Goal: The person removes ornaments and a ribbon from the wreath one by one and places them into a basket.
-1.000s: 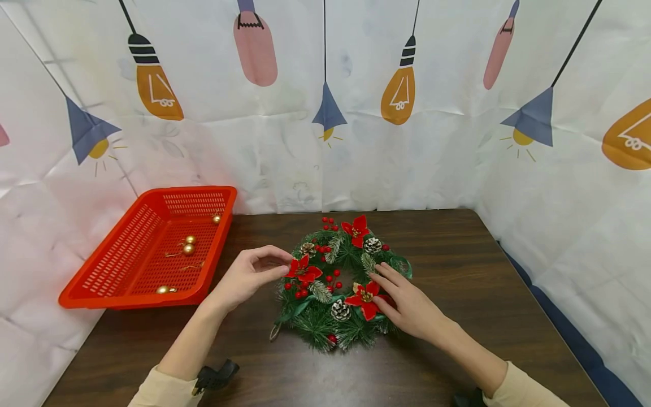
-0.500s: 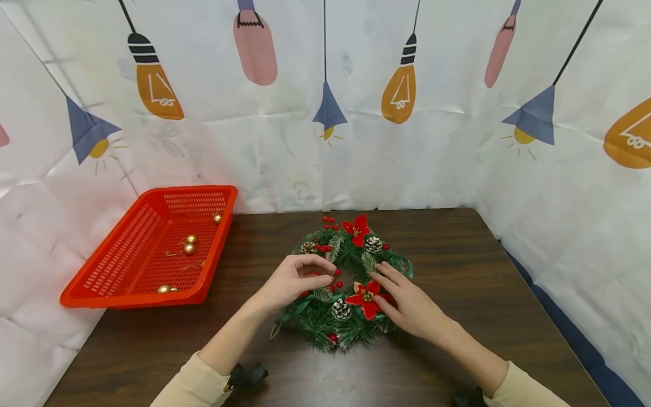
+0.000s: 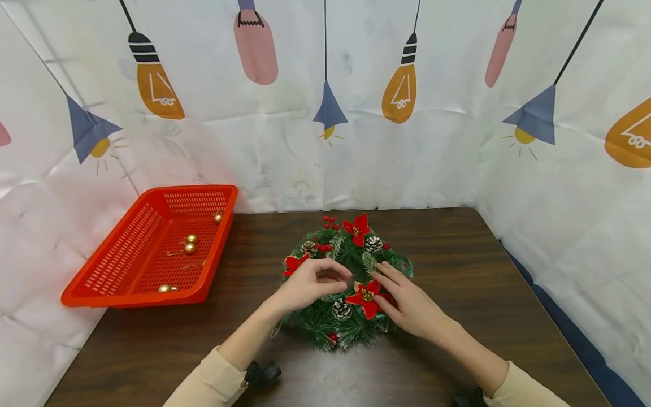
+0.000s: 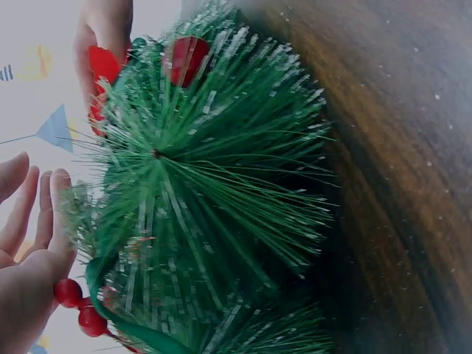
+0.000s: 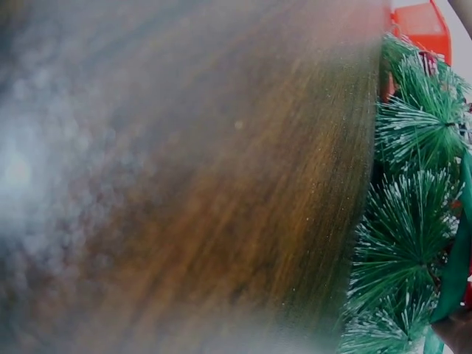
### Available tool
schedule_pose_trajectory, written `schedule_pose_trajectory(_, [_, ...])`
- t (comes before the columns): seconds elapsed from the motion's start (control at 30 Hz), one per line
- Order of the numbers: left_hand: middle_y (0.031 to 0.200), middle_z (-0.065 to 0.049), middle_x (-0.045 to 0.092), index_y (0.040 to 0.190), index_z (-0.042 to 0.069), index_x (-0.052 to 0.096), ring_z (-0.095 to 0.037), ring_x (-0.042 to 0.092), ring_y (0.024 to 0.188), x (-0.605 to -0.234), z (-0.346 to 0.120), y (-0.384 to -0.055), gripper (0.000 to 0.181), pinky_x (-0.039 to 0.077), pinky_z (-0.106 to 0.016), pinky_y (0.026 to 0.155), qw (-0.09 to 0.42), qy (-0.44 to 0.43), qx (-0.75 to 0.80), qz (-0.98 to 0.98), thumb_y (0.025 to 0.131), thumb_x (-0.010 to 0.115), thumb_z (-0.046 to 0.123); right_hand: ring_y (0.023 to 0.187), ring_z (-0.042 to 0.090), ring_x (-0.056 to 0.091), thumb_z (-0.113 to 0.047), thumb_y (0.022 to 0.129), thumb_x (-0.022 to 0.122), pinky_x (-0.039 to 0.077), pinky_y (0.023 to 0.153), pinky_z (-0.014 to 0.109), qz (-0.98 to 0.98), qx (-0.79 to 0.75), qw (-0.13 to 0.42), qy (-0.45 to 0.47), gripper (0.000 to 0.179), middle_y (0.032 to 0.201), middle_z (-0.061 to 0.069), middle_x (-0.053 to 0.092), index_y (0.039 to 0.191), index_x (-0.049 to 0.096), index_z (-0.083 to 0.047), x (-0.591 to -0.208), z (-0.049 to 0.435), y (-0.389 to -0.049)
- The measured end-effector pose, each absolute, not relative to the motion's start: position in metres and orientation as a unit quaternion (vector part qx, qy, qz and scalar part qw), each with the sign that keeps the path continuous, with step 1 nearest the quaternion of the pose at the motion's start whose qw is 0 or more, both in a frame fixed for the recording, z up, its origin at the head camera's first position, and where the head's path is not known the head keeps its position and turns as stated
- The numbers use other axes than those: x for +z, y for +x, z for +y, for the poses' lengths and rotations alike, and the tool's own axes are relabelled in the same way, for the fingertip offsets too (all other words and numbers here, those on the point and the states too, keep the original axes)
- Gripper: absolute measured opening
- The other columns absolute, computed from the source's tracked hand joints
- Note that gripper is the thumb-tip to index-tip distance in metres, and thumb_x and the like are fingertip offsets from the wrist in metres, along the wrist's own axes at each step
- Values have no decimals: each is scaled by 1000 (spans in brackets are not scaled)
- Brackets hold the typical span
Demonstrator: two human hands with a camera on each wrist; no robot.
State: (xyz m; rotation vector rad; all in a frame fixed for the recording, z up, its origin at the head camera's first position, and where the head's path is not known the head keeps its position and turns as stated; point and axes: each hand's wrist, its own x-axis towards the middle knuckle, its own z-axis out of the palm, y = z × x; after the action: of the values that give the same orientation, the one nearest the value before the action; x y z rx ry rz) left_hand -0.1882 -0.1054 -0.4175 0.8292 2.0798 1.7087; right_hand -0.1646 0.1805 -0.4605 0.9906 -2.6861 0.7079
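A green Christmas wreath (image 3: 315, 328) with red poinsettias, berries and pinecones lies on the brown table. My left hand (image 3: 311, 285) is over its left front part, fingers loosely bent and thumb apart, with nothing visible between them. In the left wrist view the left hand (image 4: 33, 243) appears beside the pine needles and red berries (image 4: 80, 306). My right hand (image 3: 409, 302) rests on the right side of the wreath, fingers extended, thumb beside the front red poinsettia (image 3: 367, 298). Part of the left poinsettia (image 3: 295, 263) is hidden behind the left hand.
A red plastic basket (image 3: 213, 257) stands at the table's left, holding several small gold balls (image 3: 190, 248). White curtain (image 3: 285, 164) printed with lamps surrounds the back and sides. The table's right edge borders dark blue fabric (image 3: 564, 333).
My left hand has moved right, from the left poinsettia to over the wreath's middle, and the left poinsettia is now partly covered. The right hand has stayed in place.
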Motion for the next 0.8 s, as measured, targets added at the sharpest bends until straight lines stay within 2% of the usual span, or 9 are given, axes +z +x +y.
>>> schedule_pose_trajectory(0.2, [120, -20, 68, 121, -3, 70, -23, 68, 101, -423, -104, -190, 25, 56, -34, 88, 171, 299, 571, 745, 99, 70, 10, 147, 34, 36, -27, 100, 69, 42, 108, 51, -906, 237, 96, 338, 53, 155, 18, 46, 145, 57, -1, -460, 180, -165])
schedule_pose_trajectory(0.57, [115, -17, 70, 115, -3, 72, -21, 69, 98, -432, -104, -188, 19, 56, -29, 86, 137, 306, 522, 785, 98, 70, 5, 147, 33, 36, -28, 100, 69, 42, 109, 51, -907, 234, 96, 337, 54, 155, 18, 46, 146, 56, -3, -460, 179, -165])
schedule_pose_trajectory(0.8, [110, -8, 71, 113, 1, 74, -15, 68, 96, -431, -105, -186, 16, 56, -27, 85, 113, 320, 473, 813, 97, 70, 1, 148, 33, 36, -28, 101, 69, 43, 109, 51, -906, 235, 97, 340, 54, 155, 18, 45, 147, 56, -3, -462, 178, -166])
